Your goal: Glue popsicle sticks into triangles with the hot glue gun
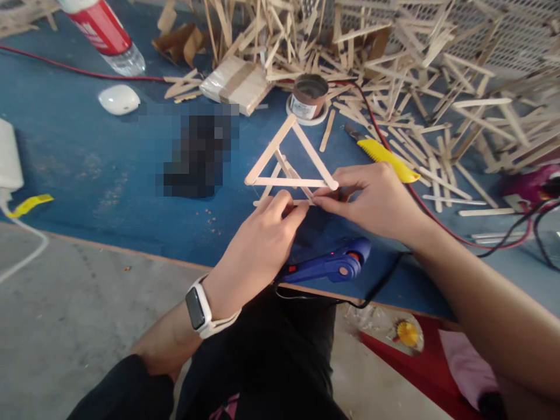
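Observation:
A frame of popsicle sticks [289, 182] stands over the blue table, with one triangle above and more sticks joined beneath it. My left hand [258, 239], with a white watch on the wrist, is closed with thumb and index finger at the lower front stick. At the frame's right lower corner, my right hand [376, 195] pinches the sticks between thumb and fingers. Its fingertips partly cover that joint. Just in front of both hands lies a blue hot glue gun [328, 265] near the table edge, its handle end partly behind my left hand.
Loose popsicle sticks and stick structures [420, 87] pile up along the back and right. Around them are a wrapped stick bundle [238, 81], a small brown pot [310, 96], a yellow utility knife [387, 158], a white mouse [118, 100] and a bottle [102, 35]. A red cable crosses behind.

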The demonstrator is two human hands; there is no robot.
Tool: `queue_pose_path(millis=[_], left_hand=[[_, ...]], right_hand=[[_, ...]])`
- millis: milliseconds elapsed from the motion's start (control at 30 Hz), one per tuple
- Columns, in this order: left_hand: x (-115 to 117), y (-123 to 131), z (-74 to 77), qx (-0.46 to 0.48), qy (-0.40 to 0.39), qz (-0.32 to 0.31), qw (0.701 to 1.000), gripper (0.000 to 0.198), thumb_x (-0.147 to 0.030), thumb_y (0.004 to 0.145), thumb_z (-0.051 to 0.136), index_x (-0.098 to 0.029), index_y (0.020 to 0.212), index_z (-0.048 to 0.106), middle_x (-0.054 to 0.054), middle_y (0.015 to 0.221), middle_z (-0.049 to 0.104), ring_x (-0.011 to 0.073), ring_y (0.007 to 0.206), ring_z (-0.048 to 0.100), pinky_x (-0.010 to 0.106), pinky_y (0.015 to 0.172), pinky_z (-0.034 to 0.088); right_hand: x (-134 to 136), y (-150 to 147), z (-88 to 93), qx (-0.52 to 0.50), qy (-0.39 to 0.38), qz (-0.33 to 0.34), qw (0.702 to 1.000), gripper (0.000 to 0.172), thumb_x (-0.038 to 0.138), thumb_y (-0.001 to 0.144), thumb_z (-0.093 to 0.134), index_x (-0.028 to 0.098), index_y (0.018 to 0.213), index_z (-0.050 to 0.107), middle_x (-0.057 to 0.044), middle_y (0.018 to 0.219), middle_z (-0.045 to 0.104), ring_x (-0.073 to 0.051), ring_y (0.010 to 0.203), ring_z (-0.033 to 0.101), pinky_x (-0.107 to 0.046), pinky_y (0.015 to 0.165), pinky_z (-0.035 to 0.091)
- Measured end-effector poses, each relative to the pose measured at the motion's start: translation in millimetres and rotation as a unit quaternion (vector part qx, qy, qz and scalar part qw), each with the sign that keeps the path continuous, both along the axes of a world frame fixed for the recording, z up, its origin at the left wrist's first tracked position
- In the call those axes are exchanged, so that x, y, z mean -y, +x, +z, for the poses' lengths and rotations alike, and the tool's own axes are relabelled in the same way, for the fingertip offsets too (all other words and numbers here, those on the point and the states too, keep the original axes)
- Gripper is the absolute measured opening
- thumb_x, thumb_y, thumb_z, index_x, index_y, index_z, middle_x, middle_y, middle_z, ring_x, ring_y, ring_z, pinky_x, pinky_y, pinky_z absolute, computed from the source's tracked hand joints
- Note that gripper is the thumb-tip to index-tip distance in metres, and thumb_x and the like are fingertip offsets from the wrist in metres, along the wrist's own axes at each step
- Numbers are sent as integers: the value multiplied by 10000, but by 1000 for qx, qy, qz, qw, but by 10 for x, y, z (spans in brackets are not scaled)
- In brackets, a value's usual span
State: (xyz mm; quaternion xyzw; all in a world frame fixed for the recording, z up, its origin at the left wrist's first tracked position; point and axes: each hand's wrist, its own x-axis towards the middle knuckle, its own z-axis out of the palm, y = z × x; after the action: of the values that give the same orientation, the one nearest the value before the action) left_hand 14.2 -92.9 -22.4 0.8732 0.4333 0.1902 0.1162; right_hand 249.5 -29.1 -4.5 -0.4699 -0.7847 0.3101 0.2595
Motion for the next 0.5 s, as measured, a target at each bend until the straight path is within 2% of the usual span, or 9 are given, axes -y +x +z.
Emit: queue_pose_path(millis=[267,500], left_hand=[[11,-13,0,-8,8,-15,1000,441,-34,1078,483,-83,1496,615,135,1221,627,278,1112,647,446,1008,629],[8,-12,-14,-11,28,-19,999,392,-23,1074,473,-68,1426,638,138,1230,647,282,1116,649,464,993,621]], right_hand=[[18,-1,-18,-3,-6,-5,1000,83,268,909,796,297,865,861,-18,821,784,-203,651,668,-385,626,512],[25,-15,-29,-5,6,-5,1000,74,285,910,794,295,858,845,-17,808,780,-201,635,659,-382,597,487]])
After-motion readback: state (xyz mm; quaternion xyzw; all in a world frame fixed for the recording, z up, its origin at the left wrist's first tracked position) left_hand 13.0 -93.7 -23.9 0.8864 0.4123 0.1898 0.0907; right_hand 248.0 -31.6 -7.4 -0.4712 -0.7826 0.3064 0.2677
